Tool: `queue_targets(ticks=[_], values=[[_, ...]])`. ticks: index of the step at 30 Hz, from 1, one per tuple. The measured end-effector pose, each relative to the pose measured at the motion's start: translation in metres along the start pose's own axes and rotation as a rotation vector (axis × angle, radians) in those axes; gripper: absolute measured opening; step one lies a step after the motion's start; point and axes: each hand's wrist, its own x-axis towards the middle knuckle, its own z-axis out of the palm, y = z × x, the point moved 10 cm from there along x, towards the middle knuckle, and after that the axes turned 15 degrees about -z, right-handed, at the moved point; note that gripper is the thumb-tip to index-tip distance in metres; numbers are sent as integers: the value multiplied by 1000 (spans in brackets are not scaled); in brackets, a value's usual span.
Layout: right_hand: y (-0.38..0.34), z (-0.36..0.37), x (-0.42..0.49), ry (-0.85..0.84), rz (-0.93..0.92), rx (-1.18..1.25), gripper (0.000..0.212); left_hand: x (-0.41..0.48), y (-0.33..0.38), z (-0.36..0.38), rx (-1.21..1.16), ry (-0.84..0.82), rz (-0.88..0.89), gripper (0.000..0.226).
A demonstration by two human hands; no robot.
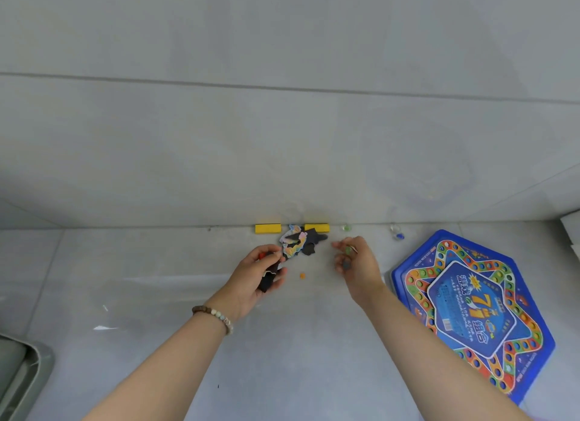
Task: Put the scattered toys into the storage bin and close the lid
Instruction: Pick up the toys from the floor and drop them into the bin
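Pale grey tiled floor (282, 351) meets a grey tiled wall (282, 144) toward 12 o'clock. A horizontal grout line (282, 86) crosses the wall. Clear plastic film (157, 287) lies at 9 o'clock, and an unidentifiable white object (571, 229) at 3 o'clock.

Glossy grey floor tiles (282, 342); glossy printed game board (470, 307)

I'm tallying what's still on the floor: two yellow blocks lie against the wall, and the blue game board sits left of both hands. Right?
Not quite: the head view shows the blue game board right of both the left hand and the right hand. The two yellow blocks do lie against the wall.
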Motion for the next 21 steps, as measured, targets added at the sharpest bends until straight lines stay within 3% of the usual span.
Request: queue_targets(ticks=[2,5,9,15,18,21], values=[[-12,-10,10,8,-25,-62,17,2,5,5,15,-1,6,8],[-33,-18,23,22,-179,-368,15,5,11,9,71,28,24,10],[-40,-17,35,76,-240,-461,23,11,14,11,163,139,52,17],[-42,-18,46,62,-288,-616,17,14,14,28,186,133,53,20],[-36,-24,42,35,-197,-412,10,13,15,35,198,119,57,23],[-21,-30,31,-12,71,135,20,12,13,40,190,96,50,22]])
